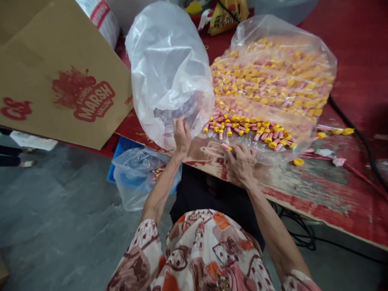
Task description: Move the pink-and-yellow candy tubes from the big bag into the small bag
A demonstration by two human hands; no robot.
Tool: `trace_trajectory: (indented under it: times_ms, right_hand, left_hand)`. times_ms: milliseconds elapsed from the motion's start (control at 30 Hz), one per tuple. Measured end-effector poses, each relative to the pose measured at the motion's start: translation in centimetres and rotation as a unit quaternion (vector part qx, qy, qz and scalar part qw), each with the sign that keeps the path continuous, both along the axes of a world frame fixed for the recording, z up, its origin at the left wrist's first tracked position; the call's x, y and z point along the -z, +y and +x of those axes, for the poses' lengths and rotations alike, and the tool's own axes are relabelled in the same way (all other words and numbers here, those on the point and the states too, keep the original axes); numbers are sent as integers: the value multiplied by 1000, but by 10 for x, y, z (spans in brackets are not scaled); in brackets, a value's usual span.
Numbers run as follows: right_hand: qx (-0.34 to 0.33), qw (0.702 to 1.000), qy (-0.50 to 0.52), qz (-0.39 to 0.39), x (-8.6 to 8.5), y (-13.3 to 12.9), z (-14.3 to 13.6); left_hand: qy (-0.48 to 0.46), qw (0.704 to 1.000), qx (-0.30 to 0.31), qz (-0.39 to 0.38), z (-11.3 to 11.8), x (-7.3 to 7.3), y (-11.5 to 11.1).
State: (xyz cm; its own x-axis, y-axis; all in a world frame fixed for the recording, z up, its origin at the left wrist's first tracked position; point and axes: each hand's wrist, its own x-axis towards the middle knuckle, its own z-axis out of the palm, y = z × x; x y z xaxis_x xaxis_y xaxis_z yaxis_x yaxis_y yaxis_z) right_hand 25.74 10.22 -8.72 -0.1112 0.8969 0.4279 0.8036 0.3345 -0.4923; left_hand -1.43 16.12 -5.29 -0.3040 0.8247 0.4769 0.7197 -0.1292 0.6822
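Observation:
My left hand (182, 135) is at the mouth of a large translucent plastic bag (166, 52), its fingers curled together; what they hold, if anything, is hidden. Low over the worn table edge, my right hand (242, 161) has its fingers bent, with a small pink-wrapped tube with a yellow cap (226, 146) at the fingertips. Just beyond it lies a clear plastic bag (281, 28) full of similar tubes. Several loose capped tubes (269, 135) spill towards its open mouth.
A large cardboard box (33, 76) stands at the left. Below the table edge, a blue crate (123, 146) holds a clear bag (130, 173) with a few tubes. A black cable (351, 123) crosses the red table (357, 52) at right; more cables (300, 230) lie on the floor.

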Motion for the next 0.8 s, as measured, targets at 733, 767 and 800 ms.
trace_trajectory:
  times_ms: [733, 767, 800]
  right_hand:
    - [-42, 961, 244, -121, -20, 2, -20]
    - [-31, 952, 276, -130, -21, 0, -23]
    - [-20, 944, 300, -137, -22, -1, -25]
  left_hand:
    - [-377, 853, 232, -275, 36, -43, -22]
    - [-377, 851, 236, -280, 38, -43, -25]
    - [-369, 852, 239, -284, 38, -44, -26]
